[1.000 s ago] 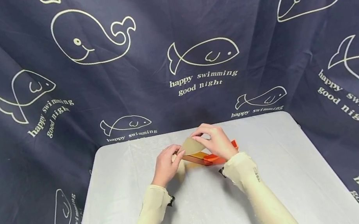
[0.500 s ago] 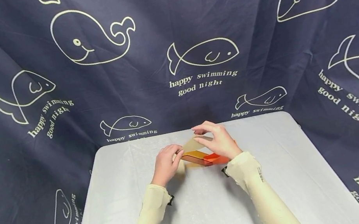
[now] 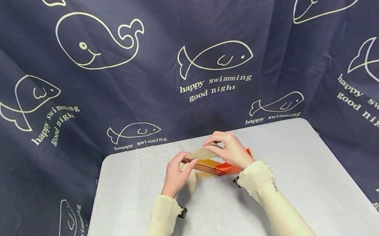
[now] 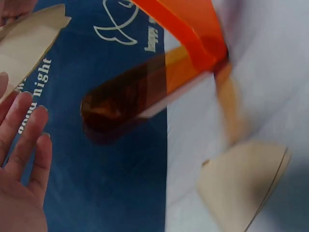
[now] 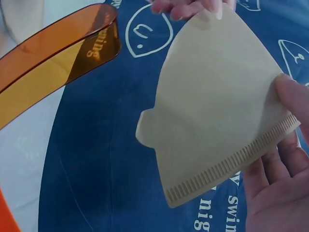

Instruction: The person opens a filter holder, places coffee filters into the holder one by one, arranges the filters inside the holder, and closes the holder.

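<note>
Above the far part of the table (image 3: 214,222), your paper filter (image 5: 217,106) spans the gap between both hands, over the amber piece (image 3: 208,166) and the orange piece (image 3: 231,168). Your left hand (image 3: 175,173) pinches one tip; your right hand (image 3: 233,152) pinches it by one end of the ribbed edge, thumb in front, fingers behind. Both grips are narrow, which suits thin paper: press just enough to stop it slipping, since squeezing would likely crease it. Leave the small side tab (image 5: 146,128) unbent. Mind your right wrist, close to the orange piece; dipping it could nudge things. Near your left wrist there's more paper (image 4: 241,183); I can't tell whether it's one sheet or several, so don't brush it.
</note>
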